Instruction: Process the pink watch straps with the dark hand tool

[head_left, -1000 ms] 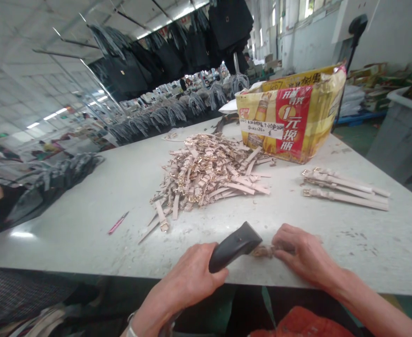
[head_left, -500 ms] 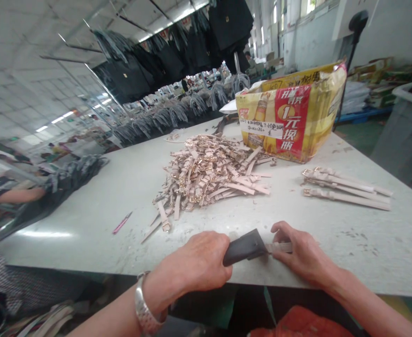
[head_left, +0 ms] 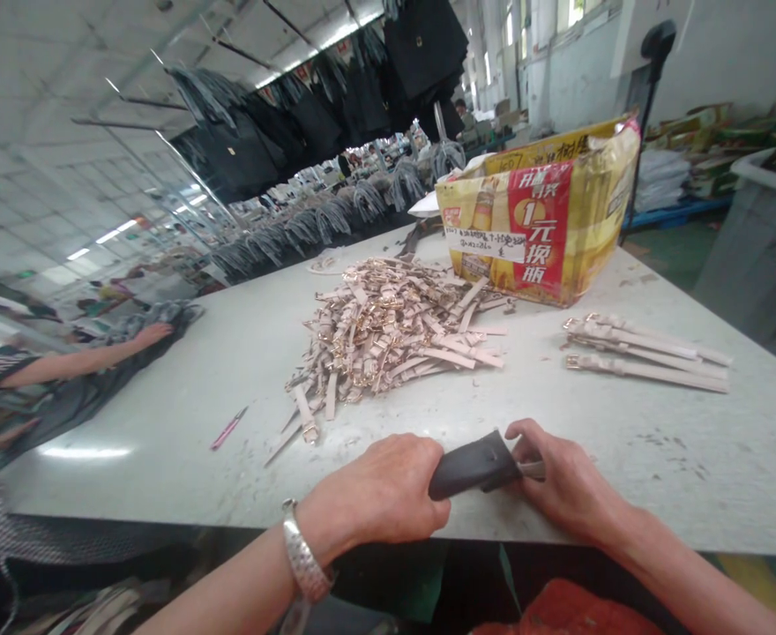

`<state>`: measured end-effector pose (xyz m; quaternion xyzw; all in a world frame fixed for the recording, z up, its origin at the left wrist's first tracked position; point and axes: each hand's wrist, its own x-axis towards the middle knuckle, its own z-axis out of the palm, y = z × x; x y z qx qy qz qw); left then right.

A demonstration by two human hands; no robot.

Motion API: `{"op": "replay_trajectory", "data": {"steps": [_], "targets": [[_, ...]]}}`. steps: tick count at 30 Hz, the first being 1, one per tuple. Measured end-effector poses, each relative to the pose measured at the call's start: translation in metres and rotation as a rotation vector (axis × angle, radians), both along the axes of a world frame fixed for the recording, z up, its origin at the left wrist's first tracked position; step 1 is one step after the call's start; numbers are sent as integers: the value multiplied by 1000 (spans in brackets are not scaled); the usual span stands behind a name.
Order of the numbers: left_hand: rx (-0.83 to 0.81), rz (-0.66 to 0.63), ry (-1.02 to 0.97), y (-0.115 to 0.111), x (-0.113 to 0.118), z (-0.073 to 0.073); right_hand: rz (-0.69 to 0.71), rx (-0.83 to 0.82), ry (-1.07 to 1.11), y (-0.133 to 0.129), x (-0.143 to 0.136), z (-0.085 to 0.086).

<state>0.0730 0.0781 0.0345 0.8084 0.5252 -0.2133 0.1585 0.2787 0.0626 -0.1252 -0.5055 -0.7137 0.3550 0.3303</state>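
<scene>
My left hand, with a silver bracelet on its wrist, is wrapped round a flat black tool whose exact kind I cannot make out. The tool's far end points right, over the table's front edge. My right hand pinches a short pale strap between thumb and fingers, and the strap's other end meets the black tool's tip or is hidden behind it. Beyond my hands lies a heap of pale buckle straps with gold buckles. Several finished-looking straps lie side by side at the right.
A yellow and red cardboard box stands behind the heap. A small pink-handled pointed tool lies to the left. At the far left, another person's arm rests on dark garments. A grey bin stands beyond the table's right edge.
My left hand and the black tool have shifted right, covering more of the strap. My right hand stays nearly in place. The other person's arm has reached farther over the garments.
</scene>
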Motion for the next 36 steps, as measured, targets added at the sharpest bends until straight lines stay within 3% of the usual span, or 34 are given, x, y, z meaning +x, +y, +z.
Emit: {"op": "replay_trajectory", "data": {"steps": [8,13,21,27,36], "targets": [[-59,89,48,-4,-25,-2,7,30,-51,1,2,-3],[-38,170,-51,-9,-41,-18,18,51,-114,2,2,1],[-23,263,-173,-14,-44,-37,17,32,-139,3,2,2],[-172,475,-301,-20,-56,-55,23,33,-160,-2,4,6],[-169,503,-346,-22,-58,-63,28,61,-311,-5,7,10]]}}
